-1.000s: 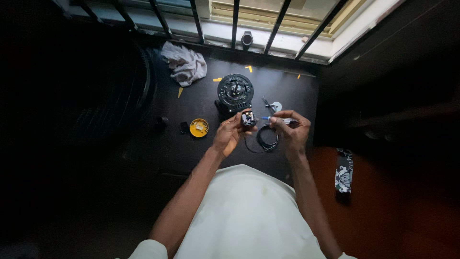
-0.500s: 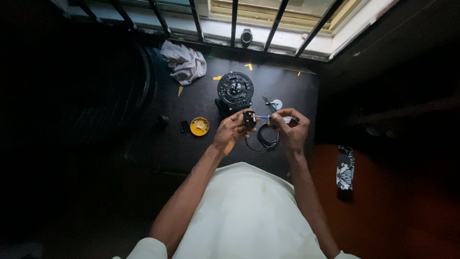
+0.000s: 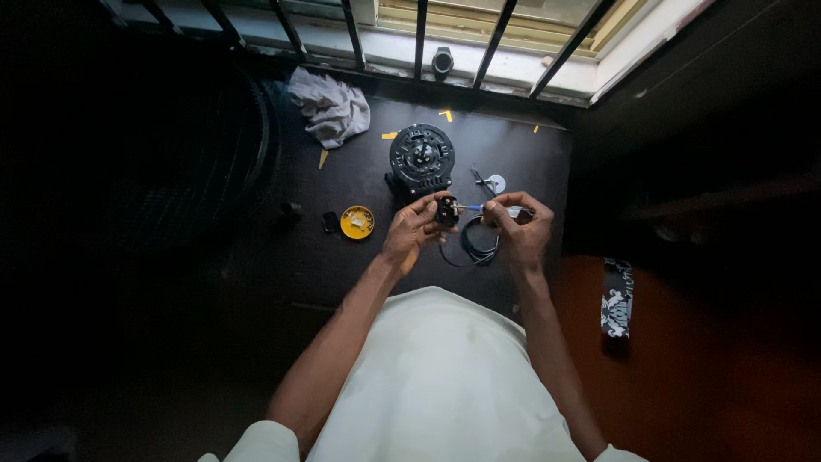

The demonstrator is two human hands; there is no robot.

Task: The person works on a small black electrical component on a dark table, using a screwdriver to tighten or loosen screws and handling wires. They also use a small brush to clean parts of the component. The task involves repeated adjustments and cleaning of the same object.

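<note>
While the left hand (image 3: 412,231) pinches a small black plug (image 3: 447,210) steady, the right hand (image 3: 516,229) is clamped on a screwdriver (image 3: 489,209) poking into it. Cable (image 3: 472,248) loops at 6 o'clock, round motor (image 3: 421,157) at 12, yellow lid (image 3: 357,222) at 9.

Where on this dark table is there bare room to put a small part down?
Bare table shows below the yellow lid, left of the left hand. Another patch lies between the cloth and the round black housing. It is crowded around the right hand, cable and white disc.
</note>
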